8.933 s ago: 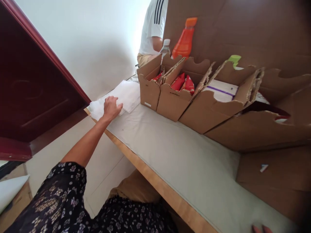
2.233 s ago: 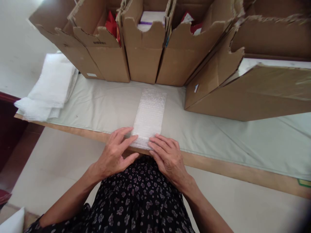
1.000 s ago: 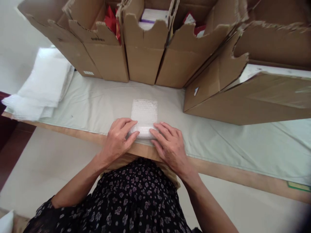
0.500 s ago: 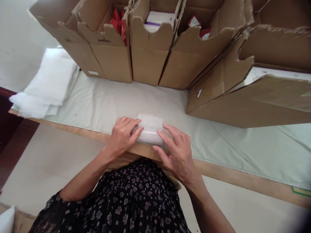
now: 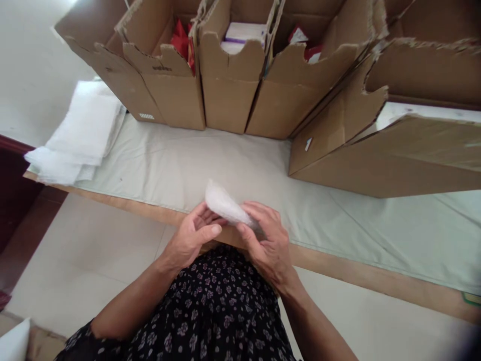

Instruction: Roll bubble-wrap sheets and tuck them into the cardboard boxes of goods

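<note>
Rolled white wrap tilted up since earlier | right hand pinches its near end, thumb opposed | left hand slack, fingers part-curled alongside (likely steadying)

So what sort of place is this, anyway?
Probably an indoor packing or sorting corner; home or workshop, I can't tell. Open-topped brown cardboard boxes line a long table covered in pale green cloth, and white plastic-looking sheets lie stacked at its left end.
</note>
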The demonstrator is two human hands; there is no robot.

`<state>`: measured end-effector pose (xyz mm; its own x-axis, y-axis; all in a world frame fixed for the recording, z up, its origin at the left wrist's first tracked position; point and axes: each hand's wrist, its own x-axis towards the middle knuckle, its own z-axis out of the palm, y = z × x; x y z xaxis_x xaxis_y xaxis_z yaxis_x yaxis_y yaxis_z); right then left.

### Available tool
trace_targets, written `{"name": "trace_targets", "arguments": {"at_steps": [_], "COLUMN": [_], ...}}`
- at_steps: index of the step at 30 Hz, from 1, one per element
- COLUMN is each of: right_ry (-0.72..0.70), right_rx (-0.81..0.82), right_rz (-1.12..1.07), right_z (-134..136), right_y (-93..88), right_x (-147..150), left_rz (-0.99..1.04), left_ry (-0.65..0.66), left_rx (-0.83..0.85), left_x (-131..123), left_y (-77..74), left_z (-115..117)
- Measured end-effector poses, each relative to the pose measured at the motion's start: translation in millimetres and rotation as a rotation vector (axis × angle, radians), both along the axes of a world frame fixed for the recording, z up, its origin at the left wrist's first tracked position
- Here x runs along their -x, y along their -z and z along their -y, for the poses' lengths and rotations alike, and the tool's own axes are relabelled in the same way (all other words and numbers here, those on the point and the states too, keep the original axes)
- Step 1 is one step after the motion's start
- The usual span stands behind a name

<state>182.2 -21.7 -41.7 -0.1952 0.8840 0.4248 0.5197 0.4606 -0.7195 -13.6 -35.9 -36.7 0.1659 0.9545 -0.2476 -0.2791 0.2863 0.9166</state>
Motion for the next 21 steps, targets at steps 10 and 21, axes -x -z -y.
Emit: {"name": "trace_targets", "arguments": {"at_steps": [10,21], "right_ry": [-0.17,0.028], "right_rx": [0.416,0.143], "right_rz": [-0.32,-0.068], "right_z": [14,1], "right_y": [0.7,-80.5], "right_x": [-25,-96], "left_rz": [0.128,-0.086], "left_ry": [0.017,0.002], "left_rx": [-0.024,-0.348], "left_x": [-23,-25], "left_y": [2.0,18.9], "left_z": [0,-13]}}
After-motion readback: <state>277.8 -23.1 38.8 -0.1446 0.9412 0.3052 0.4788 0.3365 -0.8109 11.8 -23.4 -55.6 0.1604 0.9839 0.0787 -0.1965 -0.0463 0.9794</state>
